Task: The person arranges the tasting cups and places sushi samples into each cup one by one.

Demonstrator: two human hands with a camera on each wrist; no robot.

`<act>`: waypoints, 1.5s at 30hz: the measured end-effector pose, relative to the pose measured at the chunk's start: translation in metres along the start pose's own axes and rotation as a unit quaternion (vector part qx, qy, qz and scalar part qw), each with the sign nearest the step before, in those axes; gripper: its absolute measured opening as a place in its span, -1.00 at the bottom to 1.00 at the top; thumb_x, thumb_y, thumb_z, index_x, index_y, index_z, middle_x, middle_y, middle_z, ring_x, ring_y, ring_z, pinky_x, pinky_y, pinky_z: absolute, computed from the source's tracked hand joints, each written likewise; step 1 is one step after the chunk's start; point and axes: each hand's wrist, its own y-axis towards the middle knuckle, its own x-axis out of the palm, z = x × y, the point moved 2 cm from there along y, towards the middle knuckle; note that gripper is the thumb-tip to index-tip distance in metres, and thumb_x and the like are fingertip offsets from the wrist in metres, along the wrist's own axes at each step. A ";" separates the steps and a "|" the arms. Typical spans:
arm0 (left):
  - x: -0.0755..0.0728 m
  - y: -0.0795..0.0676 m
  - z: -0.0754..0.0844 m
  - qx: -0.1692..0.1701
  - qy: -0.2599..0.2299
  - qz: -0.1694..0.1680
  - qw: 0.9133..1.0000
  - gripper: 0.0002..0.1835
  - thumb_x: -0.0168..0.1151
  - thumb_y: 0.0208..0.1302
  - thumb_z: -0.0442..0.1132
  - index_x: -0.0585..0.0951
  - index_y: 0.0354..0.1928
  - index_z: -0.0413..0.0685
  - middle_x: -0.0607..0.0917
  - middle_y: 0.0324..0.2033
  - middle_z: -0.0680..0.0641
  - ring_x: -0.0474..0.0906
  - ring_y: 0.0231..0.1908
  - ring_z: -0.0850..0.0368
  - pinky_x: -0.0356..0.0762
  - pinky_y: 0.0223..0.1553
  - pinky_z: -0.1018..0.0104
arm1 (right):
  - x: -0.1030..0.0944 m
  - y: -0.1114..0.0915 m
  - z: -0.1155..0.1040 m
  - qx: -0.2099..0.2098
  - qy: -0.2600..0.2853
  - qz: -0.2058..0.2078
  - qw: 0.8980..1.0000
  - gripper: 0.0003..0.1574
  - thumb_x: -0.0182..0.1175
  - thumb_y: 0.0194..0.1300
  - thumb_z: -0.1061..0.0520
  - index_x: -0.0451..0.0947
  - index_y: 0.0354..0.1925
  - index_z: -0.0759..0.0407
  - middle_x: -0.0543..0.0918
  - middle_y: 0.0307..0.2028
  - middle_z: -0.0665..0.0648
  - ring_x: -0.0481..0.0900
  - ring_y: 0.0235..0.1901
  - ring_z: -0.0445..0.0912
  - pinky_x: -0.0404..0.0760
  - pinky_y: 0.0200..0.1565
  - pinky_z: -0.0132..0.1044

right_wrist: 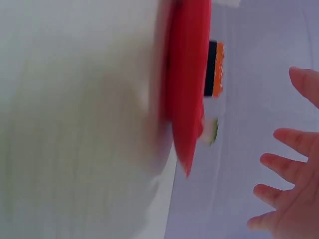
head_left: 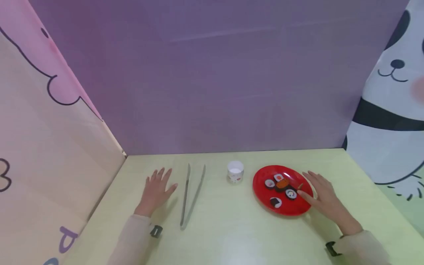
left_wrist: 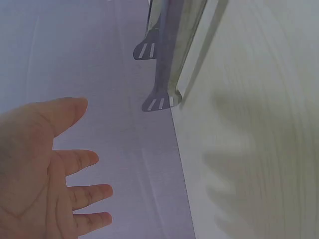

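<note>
My left hand [head_left: 155,193] hovers at the left of the table with its fingers spread and holds nothing. Just right of it lie metal tongs [head_left: 193,198], their arms apart and slotted tips [left_wrist: 158,101] toward the back wall. My right hand [head_left: 322,195], also with fingers extended and nothing in its grasp, is over the right rim of a red plate [head_left: 265,200]. Several sushi pieces sit on the plate: an orange-topped one [head_left: 282,183], a round roll [head_left: 291,194], a black-and-white rice ball [head_left: 275,202] and smaller rolls.
A small white patterned cup [head_left: 235,172] stands between the tongs and the plate. The pale table [head_left: 218,235] ends at a purple backdrop [head_left: 212,92]. Printed panels rise on both sides, with a panda [head_left: 394,110] on the right one.
</note>
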 end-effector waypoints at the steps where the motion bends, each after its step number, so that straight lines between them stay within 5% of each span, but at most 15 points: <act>1: 0.000 0.000 0.002 0.001 -0.003 -0.003 1.000 -0.30 0.03 0.34 0.08 0.19 0.38 -0.18 0.19 0.33 -0.39 0.02 0.32 -0.42 -0.11 0.23 -0.38 | 0.001 0.001 -0.004 0.008 0.003 -0.007 1.000 -0.17 0.28 0.19 0.07 0.18 0.27 0.43 0.19 0.23 0.56 0.05 0.19 0.49 0.11 0.03 0.47; 10: 0.005 0.005 0.019 0.018 -0.039 0.003 0.999 -0.31 0.04 0.34 0.04 0.20 0.37 -0.21 0.26 0.29 -0.40 0.13 0.29 -0.41 -0.03 0.22 -0.36 | 0.019 0.011 -0.036 -0.005 0.011 -0.020 1.000 -0.19 0.28 0.18 0.12 0.19 0.27 0.43 0.26 0.20 0.46 0.15 0.17 0.35 0.43 -0.10 0.35; 21: 0.010 0.020 0.034 0.035 -0.102 0.002 0.994 -0.27 0.06 0.36 0.03 0.10 0.43 -0.15 0.21 0.34 -0.36 0.15 0.31 -0.31 0.13 0.25 -0.19 | 0.062 0.031 -0.071 0.041 0.066 -0.055 0.995 -0.08 0.28 0.20 -0.02 0.11 0.37 0.20 0.22 0.30 0.32 0.15 0.27 0.25 0.41 0.02 0.27; 33: 0.013 0.028 0.060 0.019 -0.125 -0.033 0.991 -0.25 0.02 0.38 0.06 0.04 0.44 -0.15 0.15 0.39 -0.26 0.07 0.37 -0.17 0.08 0.31 -0.07 | 0.097 0.060 -0.097 0.107 0.149 -0.070 0.980 -0.05 0.19 0.27 -0.13 0.02 0.41 0.22 0.15 0.37 0.30 0.11 0.33 0.21 0.31 0.16 0.21; 45: 0.016 0.038 0.080 0.033 -0.142 -0.039 0.989 -0.29 0.03 0.38 0.01 0.10 0.42 -0.17 0.19 0.37 -0.26 0.10 0.36 -0.22 0.08 0.31 -0.08 | 0.127 0.082 -0.112 0.154 0.204 -0.044 0.966 -0.10 0.24 0.24 0.09 0.05 0.35 0.41 0.24 0.30 0.41 0.26 0.24 0.27 0.34 0.17 0.13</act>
